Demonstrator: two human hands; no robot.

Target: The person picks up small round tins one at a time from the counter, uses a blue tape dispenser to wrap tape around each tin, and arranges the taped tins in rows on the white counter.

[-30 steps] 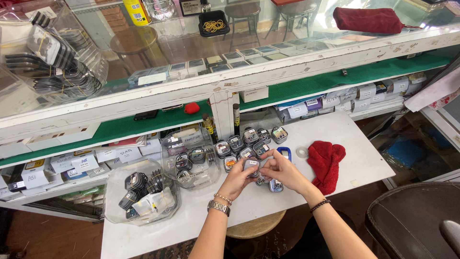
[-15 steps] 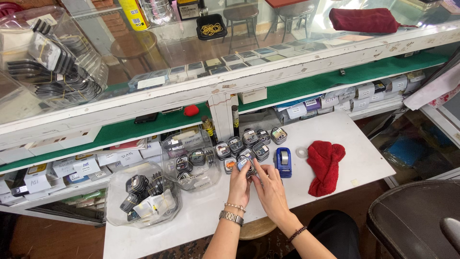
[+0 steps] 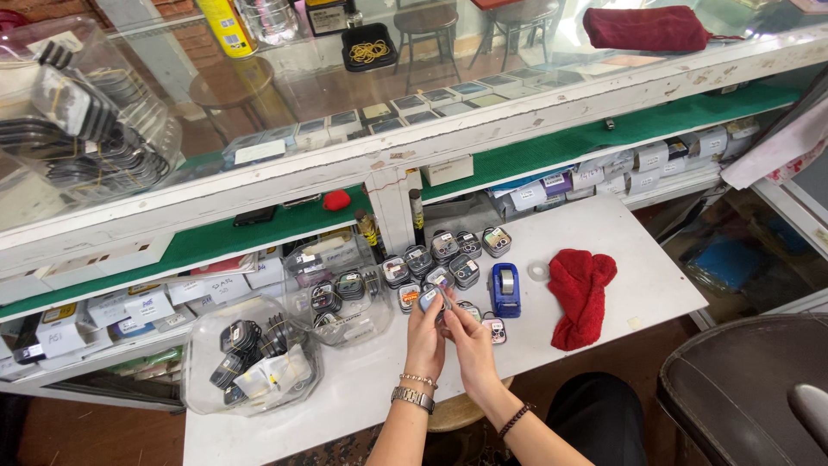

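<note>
1. White desk is where I've got both hands working, right over a cluster of small square cases.
2. My left hand and right hand have their fingers closed together on one small case, held just above the desk.
3. Blue tape dispenser sits just beside it, and the red cloth lies further right.

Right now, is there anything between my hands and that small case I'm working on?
Nothing visible is in the way: the left hand and right hand both already touch the small case, held just above the white shelf. The blue tape dispenser sits apart, to its right.
</note>
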